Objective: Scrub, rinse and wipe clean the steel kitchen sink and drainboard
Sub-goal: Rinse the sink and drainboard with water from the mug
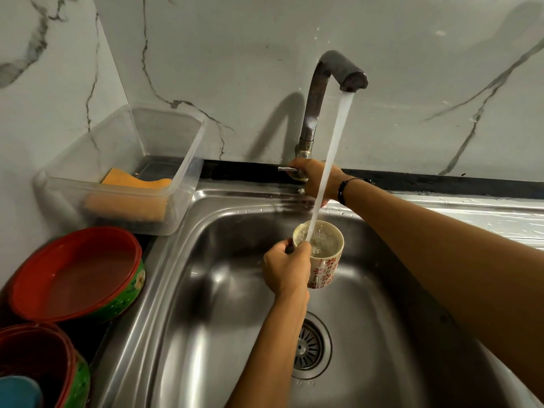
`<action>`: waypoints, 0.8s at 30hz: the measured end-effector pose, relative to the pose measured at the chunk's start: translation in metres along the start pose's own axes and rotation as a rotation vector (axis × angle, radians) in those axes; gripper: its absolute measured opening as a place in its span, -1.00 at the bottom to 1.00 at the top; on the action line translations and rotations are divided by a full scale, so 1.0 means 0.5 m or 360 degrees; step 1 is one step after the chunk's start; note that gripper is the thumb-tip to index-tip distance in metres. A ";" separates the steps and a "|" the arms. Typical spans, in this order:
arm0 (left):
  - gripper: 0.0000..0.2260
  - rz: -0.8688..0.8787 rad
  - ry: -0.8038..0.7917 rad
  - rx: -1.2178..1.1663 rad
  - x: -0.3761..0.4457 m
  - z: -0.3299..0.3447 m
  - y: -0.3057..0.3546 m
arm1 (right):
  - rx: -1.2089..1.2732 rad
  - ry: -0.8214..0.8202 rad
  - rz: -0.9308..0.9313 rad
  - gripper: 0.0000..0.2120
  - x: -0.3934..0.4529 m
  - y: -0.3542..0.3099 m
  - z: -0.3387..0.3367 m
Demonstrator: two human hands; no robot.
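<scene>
Near the sink (206,334) centre, the left hand (284,270) grips a flowered mug (325,262) under the running stream; the right hand (315,179) curls round the tap handle (287,169) at the far edge. Overfilling could splash water or loosen the wet grip.

Glossy steel sink (223,304), clear plastic tub (164,160), veined marble wall (235,54)
</scene>
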State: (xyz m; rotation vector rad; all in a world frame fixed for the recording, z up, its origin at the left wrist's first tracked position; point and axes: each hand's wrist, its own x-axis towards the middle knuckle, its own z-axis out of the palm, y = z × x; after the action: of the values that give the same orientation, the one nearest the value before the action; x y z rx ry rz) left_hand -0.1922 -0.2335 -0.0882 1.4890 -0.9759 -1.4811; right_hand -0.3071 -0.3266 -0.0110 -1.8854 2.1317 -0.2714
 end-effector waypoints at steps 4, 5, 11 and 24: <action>-0.79 0.0004 0.0008 0.0010 0.004 0.001 0.000 | -0.0138 -0.0002 -0.0018 -0.51 -0.008 -0.015 -0.005; -0.79 0.0006 0.0012 0.0010 0.005 0.000 0.001 | -0.0180 -0.0005 -0.0012 -0.56 -0.007 -0.019 -0.007; -0.84 0.0018 0.0013 0.0020 0.008 -0.005 0.000 | -0.0199 0.0008 -0.0019 -0.91 0.007 -0.026 -0.010; -0.84 0.0015 -0.0007 -0.0011 0.004 0.003 0.005 | 0.1193 0.0033 0.0164 -0.71 -0.015 -0.012 -0.013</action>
State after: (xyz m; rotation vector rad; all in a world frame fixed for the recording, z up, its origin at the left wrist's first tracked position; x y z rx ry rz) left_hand -0.1937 -0.2365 -0.0867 1.4748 -0.9780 -1.4805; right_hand -0.3029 -0.3202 -0.0022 -1.3279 1.7620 -0.9170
